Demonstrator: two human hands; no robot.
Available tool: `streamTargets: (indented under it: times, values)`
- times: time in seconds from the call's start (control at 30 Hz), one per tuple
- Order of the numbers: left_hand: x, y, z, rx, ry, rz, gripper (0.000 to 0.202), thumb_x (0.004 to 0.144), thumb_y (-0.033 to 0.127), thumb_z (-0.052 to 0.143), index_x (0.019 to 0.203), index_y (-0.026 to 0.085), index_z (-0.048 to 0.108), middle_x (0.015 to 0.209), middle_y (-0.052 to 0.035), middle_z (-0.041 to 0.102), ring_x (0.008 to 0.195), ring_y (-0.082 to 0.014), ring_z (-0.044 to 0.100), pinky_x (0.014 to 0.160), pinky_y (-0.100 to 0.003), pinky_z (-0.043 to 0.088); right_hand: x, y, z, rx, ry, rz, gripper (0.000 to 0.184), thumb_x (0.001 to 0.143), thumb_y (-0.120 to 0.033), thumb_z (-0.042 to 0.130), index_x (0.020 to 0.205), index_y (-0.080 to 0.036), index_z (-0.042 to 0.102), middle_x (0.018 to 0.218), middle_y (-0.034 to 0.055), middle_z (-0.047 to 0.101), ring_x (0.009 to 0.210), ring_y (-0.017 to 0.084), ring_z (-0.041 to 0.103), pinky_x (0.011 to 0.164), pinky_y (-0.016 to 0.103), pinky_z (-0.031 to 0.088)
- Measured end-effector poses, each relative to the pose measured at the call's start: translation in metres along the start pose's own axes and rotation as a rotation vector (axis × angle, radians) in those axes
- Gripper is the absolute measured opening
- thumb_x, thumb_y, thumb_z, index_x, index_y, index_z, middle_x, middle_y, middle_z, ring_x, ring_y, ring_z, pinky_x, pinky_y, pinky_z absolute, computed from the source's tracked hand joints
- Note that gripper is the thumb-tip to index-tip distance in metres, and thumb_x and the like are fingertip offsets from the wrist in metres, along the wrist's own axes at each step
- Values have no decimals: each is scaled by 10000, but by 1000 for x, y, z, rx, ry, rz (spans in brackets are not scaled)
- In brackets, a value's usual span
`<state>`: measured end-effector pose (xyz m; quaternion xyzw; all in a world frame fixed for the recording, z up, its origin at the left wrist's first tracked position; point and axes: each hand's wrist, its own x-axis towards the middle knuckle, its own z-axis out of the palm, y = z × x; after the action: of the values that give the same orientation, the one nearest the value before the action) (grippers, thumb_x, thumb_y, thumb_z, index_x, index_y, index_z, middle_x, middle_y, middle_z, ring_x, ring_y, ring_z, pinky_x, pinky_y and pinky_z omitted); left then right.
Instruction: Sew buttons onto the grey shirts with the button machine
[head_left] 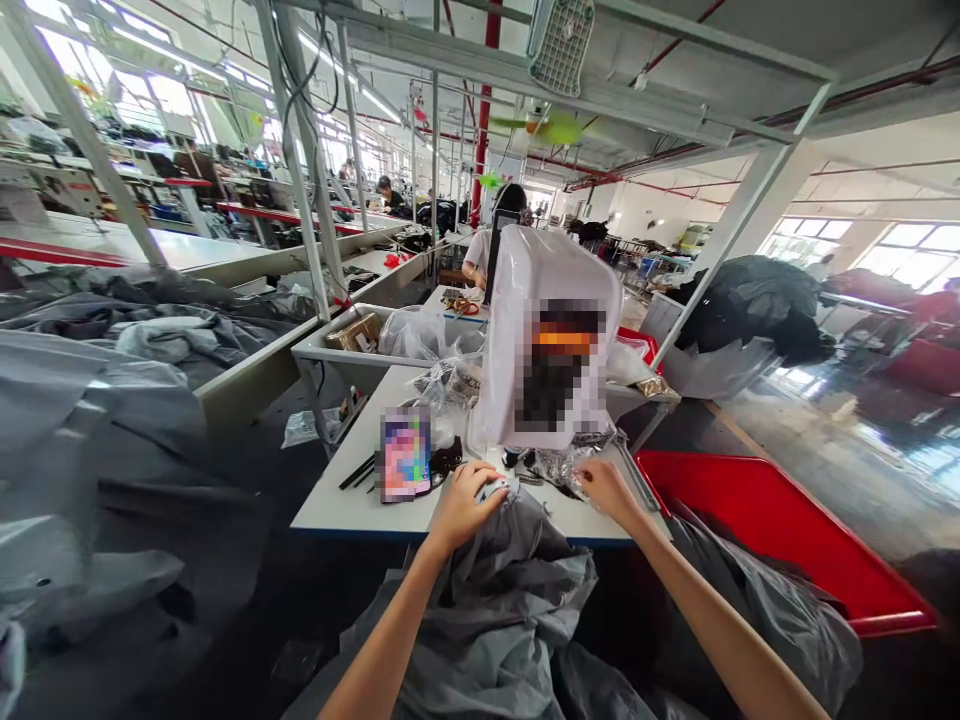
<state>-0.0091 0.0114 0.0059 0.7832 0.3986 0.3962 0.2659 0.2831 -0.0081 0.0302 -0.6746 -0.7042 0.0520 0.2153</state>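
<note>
The left hand (463, 508) is closed on a fold of grey fabric (480, 600) that spills toward the person's lap. The right hand (607, 490) is curled narrow at the table's far side of it; whether it holds anything is hard to tell. Beyond them stands a white worktable (352, 525) with a pixelated packet (405, 455) left of the hands, a clear plastic bag (547, 340) ahead, and a red tray (780, 530) to the right.

**Two bare arms reach out, with the hands close to each other.**

The left arm (382, 640) comes up from the bottom of the view, and the right arm (712, 620) comes up from the lower right. They lean in toward each other. The left hand (459, 505) is curled, with its fingers pointing right. The right hand (609, 492) tips down, with its fingers bent and pointing left. The two hands do not touch.
</note>
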Motion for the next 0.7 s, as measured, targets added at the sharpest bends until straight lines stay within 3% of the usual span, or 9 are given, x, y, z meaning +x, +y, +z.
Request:
streamTargets:
  times: [0.07,0.2,0.33,0.47,0.6,0.7]
  values:
    - [0,1,0,-1,7,-3,202,860,349,603,1008,226,664,1122,-43,621,1096,-217,542,981,-387,428,0,2,3,28,4,23,244,763,-162,492,769,-147,735,717,80,699,632,181,596,611,264,400]
    - [0,0,0,15,9,6,189,851,325,628,1004,221,662,1117,-36,621,1082,-205,550,972,-368,428,-1,5,7,77,14,93,248,765,-267,537,668,-134,723,561,63,636,552,183,554,569,280,385]
    - [0,-3,1,18,1,15,204,856,334,628,1022,219,655,1117,-40,617,1082,-201,545,975,-364,423,-6,8,3,178,33,153,252,762,-292,546,791,-148,751,709,66,710,669,202,622,635,300,442]
    - [0,-4,1,16,2,12,199,857,328,632,1019,214,655,1135,-43,609,1094,-201,537,990,-368,414,-21,7,-8,562,201,324,313,684,-403,669,862,-162,760,828,67,736,746,202,652,718,332,507]
    - [0,-2,0,16,0,12,189,854,309,637,1018,215,655,1126,-39,613,1087,-198,540,982,-364,415,-44,-14,-21,917,286,468,409,569,-471,781,853,-177,763,844,66,735,747,177,659,713,317,544]
    - [0,1,0,21,9,11,184,850,300,644,1012,214,657,1116,-39,620,1082,-197,545,983,-361,415,-50,-44,-21,961,258,441,382,603,-451,783,882,-192,764,866,65,737,779,174,666,715,304,548]
